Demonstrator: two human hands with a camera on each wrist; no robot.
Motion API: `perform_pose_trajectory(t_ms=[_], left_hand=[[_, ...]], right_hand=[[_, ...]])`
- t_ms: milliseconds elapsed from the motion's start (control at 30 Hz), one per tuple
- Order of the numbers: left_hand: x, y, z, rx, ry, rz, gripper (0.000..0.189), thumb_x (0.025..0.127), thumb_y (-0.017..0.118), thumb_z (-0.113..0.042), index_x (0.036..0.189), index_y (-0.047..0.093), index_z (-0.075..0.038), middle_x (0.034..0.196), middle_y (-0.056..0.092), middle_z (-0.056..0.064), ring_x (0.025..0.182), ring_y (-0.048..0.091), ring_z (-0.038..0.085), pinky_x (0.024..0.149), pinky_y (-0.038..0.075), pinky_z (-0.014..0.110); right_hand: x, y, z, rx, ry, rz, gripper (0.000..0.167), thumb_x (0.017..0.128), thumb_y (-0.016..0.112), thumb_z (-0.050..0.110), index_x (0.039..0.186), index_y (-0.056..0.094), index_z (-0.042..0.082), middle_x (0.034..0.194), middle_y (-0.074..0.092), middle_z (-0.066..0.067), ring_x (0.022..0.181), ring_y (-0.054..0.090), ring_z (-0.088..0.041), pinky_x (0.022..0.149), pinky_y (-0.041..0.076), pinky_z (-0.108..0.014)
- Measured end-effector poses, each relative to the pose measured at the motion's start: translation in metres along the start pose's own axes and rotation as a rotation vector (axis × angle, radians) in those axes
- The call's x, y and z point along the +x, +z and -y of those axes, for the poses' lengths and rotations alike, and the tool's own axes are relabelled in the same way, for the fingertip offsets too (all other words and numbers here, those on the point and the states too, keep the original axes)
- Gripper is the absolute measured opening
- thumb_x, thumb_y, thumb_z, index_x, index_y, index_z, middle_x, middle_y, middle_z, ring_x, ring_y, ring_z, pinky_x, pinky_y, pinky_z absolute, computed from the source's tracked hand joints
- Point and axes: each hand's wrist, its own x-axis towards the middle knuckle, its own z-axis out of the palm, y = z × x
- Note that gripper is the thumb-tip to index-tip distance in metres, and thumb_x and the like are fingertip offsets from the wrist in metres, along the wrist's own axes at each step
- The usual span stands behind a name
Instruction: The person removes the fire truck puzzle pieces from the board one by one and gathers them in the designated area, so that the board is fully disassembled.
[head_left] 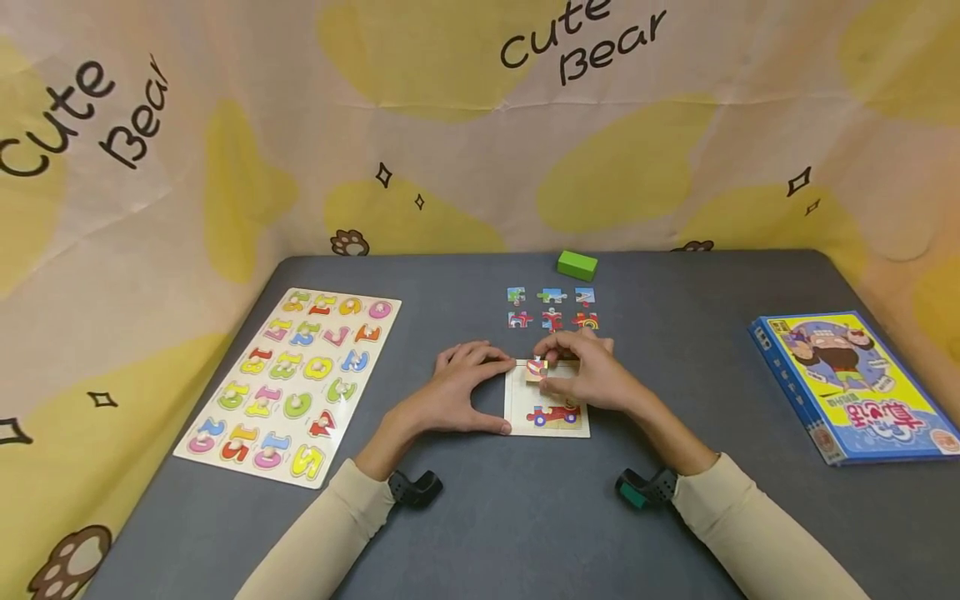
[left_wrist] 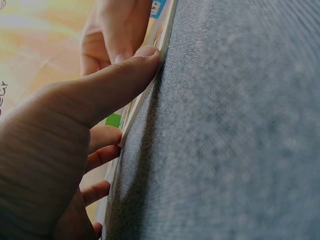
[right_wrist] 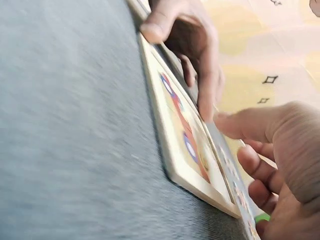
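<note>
A small square puzzle board [head_left: 551, 431] with a light rim lies on the table, a red and blue vehicle picture [head_left: 553, 415] assembled in its lower part. My right hand [head_left: 588, 367] is above the board's upper part and pinches a jigsaw piece [head_left: 536, 370] between thumb and fingers. In the right wrist view that piece is mostly hidden by the fingertips. My left hand [head_left: 467, 390] lies at the board's left side, fingers spread, thumb [left_wrist: 142, 57] touching the edge near the lower corner and the index finger near the upper one.
Several loose jigsaw pieces [head_left: 552, 296] lie in two rows beyond the board, with a green block [head_left: 577, 266] behind them. A number puzzle board [head_left: 341, 333] lies at the left. At the right is a blue and yellow box [head_left: 862, 392]. A patterned cloth [head_left: 465, 150] hangs behind the table.
</note>
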Motion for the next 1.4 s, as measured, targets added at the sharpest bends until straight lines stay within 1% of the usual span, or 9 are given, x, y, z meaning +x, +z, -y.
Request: perform_pose_trajectory(t_ms=[67,133,233,367,567,900,1033,1200,1400], left_hand=[[0.000,0.001,0.000,0.001,0.002,-0.003,0.088,0.077,0.084,-0.055,0.151,0.051,-0.020,0.154,0.046,0.002,0.154,0.025,0.030,0.119,0.014,0.061],[0.000,0.002,0.000,0.000,0.005,-0.007,0.088,0.077,0.084,-0.056,0.151,0.051,-0.020,0.153,0.047,0.002,0.154,0.025,0.031,0.119,0.015,0.062],[-0.001,0.003,0.001,0.002,0.008,-0.008,0.088,0.077,0.083,-0.056,0.151,0.051,-0.020,0.153,0.047,0.002,0.154,0.025,0.031,0.119,0.015,0.062],[-0.001,0.003,0.000,0.007,0.010,-0.005,0.088,0.077,0.084,-0.056,0.151,0.051,-0.021,0.153,0.046,0.001,0.154,0.025,0.030,0.120,0.014,0.061],[-0.001,0.001,-0.001,0.000,0.016,-0.001,0.087,0.078,0.083,-0.057,0.151,0.051,-0.022,0.153,0.047,0.001,0.154,0.025,0.030,0.119,0.014,0.062],[0.000,0.000,-0.003,0.004,0.015,0.002,0.086,0.078,0.083,-0.056,0.151,0.052,-0.022,0.152,0.047,0.001,0.154,0.025,0.029,0.120,0.014,0.061],[-0.001,-0.001,-0.003,-0.002,0.013,0.007,0.086,0.078,0.083,-0.056,0.150,0.052,-0.021,0.152,0.048,0.001,0.154,0.025,0.030,0.120,0.014,0.061],[-0.002,-0.002,-0.003,-0.005,0.004,0.011,0.087,0.078,0.083,-0.056,0.151,0.052,-0.022,0.152,0.047,0.001,0.154,0.024,0.030,0.120,0.014,0.061],[-0.002,-0.003,-0.003,-0.006,0.000,0.013,0.087,0.078,0.083,-0.056,0.151,0.051,-0.021,0.152,0.047,0.001,0.154,0.024,0.030,0.120,0.013,0.062]], right_hand=[[0.006,-0.001,-0.003,-0.017,0.008,-0.036,0.038,0.078,0.087,0.011,0.112,0.071,0.011,0.096,0.065,-0.004,0.102,0.046,-0.025,0.089,0.014,-0.049],[0.012,-0.002,-0.005,-0.046,0.015,-0.065,0.039,0.077,0.086,0.011,0.112,0.071,0.010,0.096,0.065,-0.006,0.102,0.045,-0.026,0.089,0.013,-0.050],[0.021,-0.002,-0.008,-0.092,0.026,-0.088,0.039,0.076,0.086,0.012,0.112,0.072,0.009,0.096,0.066,-0.006,0.099,0.041,-0.027,0.089,0.013,-0.053],[0.032,-0.001,-0.010,-0.144,0.037,-0.079,0.037,0.078,0.085,0.014,0.111,0.072,0.009,0.095,0.065,-0.005,0.098,0.040,-0.026,0.089,0.013,-0.055],[0.043,-0.001,-0.011,-0.189,0.045,-0.044,0.036,0.079,0.085,0.015,0.112,0.072,0.010,0.095,0.065,-0.004,0.093,0.039,-0.025,0.086,0.014,-0.053],[0.049,-0.001,-0.007,-0.190,0.069,0.025,0.033,0.081,0.084,0.015,0.112,0.072,0.011,0.098,0.068,-0.005,0.092,0.039,-0.024,0.085,0.015,-0.051],[0.050,-0.001,-0.007,-0.180,0.077,0.034,0.034,0.081,0.084,0.015,0.112,0.072,0.011,0.098,0.068,-0.005,0.092,0.040,-0.024,0.086,0.015,-0.051],[0.049,0.000,-0.010,-0.208,0.080,0.007,0.035,0.080,0.085,0.019,0.112,0.072,0.012,0.100,0.069,-0.006,0.096,0.042,-0.026,0.087,0.015,-0.053],[0.046,0.000,-0.010,-0.286,0.059,-0.059,0.030,0.080,0.087,0.026,0.105,0.077,0.013,0.097,0.070,-0.006,0.096,0.045,-0.028,0.087,0.017,-0.054]])
